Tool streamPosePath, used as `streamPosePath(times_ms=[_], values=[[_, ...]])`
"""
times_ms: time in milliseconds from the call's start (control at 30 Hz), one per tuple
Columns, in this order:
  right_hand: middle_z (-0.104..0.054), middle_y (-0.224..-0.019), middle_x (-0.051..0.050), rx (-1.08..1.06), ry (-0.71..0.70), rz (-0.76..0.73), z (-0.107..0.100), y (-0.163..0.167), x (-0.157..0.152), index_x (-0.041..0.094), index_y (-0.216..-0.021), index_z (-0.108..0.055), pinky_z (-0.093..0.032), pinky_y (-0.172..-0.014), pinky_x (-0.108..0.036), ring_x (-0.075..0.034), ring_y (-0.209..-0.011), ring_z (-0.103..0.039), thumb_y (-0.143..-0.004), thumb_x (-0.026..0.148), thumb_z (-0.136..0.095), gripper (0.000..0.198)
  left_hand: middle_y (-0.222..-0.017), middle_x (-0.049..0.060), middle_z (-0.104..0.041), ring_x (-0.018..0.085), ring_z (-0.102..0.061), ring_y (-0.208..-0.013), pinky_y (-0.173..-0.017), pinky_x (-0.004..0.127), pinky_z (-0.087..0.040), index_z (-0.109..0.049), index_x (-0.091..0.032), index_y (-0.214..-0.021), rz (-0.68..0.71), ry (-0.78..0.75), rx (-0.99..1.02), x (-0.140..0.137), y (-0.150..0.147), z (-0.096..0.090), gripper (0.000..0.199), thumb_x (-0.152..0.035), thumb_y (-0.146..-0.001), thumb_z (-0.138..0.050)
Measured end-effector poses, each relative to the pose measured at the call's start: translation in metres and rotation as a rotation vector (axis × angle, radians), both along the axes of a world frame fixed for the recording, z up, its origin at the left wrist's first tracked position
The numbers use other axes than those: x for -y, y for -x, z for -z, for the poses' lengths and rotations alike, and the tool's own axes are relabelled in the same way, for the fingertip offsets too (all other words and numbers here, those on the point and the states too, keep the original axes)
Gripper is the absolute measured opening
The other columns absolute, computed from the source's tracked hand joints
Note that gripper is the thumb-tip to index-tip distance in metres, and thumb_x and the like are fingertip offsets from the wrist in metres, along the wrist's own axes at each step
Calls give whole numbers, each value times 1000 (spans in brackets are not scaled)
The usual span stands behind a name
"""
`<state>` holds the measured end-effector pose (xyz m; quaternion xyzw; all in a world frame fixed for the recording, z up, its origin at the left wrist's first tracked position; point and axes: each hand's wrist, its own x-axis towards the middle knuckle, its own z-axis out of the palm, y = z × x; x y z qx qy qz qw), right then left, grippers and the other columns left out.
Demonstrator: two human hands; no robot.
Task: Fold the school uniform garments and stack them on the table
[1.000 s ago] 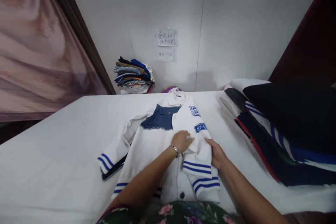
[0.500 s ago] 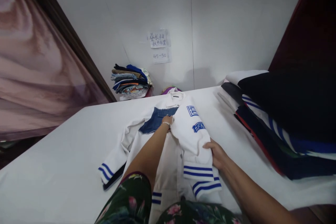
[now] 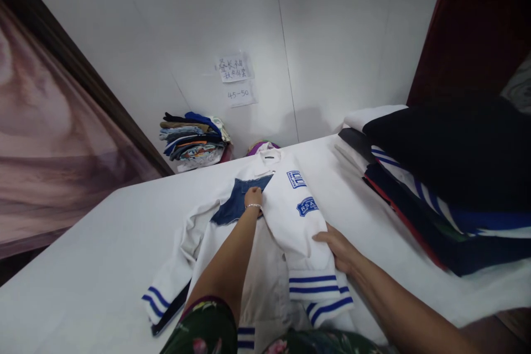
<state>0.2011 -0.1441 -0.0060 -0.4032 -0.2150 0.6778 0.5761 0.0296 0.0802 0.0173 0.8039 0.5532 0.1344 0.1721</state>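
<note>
A white jacket (image 3: 269, 265) with a denim panel, blue badges and blue-striped cuffs lies front up on the table, collar away from me. Its right-side sleeve (image 3: 301, 238) is folded inward over the front. My left hand (image 3: 254, 199), a bracelet at the wrist, is closed on the jacket's front beside the denim panel; its fingertips are hidden. With the thumb on top and the fingers underneath, my right hand (image 3: 341, 248) grips the outer edge of the folded sleeve above the cuff. The other sleeve (image 3: 170, 276) stretches out to the left, bent.
A tall pile of folded clothes (image 3: 440, 177) stands on the right of the white table (image 3: 103, 254). Another stack of clothes (image 3: 193, 135) sits beyond the far edge, near a purple item (image 3: 263, 146). Handwritten paper signs (image 3: 236, 69) hang on the wall; a pink curtain (image 3: 53, 138) hangs left.
The view has tilted and shifted slightly, so the wall and piles appear further left. Both hands keep their places on the jacket, and the folded sleeve lies much as before.
</note>
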Motion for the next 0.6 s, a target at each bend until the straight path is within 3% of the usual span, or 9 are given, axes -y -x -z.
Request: streamPosePath(times_ms=[100,233,333,500,600], values=[[-70,-111,-7,-9,-2,-2,-1,0,0,20,-122,-54,-49,-92,-43,-26,-97,-67,-62,12,-62,61,-139,13,-50,27,-45,-128,-104,40,-39,-52,-17,-130,-108,-70,-4,9,-11,10,42,-32,-98,-31],[-71,-109,-9,-39,17,-11,-1,0,-1,17,-125,-53,-50,-92,-45,-27,-97,-67,-66,15,-65,60,-152,4,-35,23,-26,-141,-115,41,-22,-48,-26,-135,33,-76,-99,37,-27,36,47,-44,-92,-42],[-69,-112,-11,-105,29,-31,-2,1,1,17,-131,-49,-49,-94,-45,-27,-100,-67,-72,17,-65,62,-156,3,-25,25,-16,-145,-116,50,-14,-44,-27,-139,103,-59,-226,51,-32,50,53,-49,-92,-36],[-63,-125,-8,-69,-50,-9,-12,4,17,24,-142,-38,-49,-96,-43,-25,-107,-64,-77,23,-66,71,-157,4,-24,25,-15,-145,-116,50,-13,-41,-25,-141,100,-64,-239,52,-31,54,57,-52,-92,-30],[-60,-130,-8,45,21,68,-12,1,36,27,-149,-22,-50,-94,-42,-26,-108,-63,-74,25,-72,90,-157,4,-24,25,-15,-145,-116,50,-13,-42,-25,-141,101,-78,-225,51,-30,54,57,-51,-92,-30]])
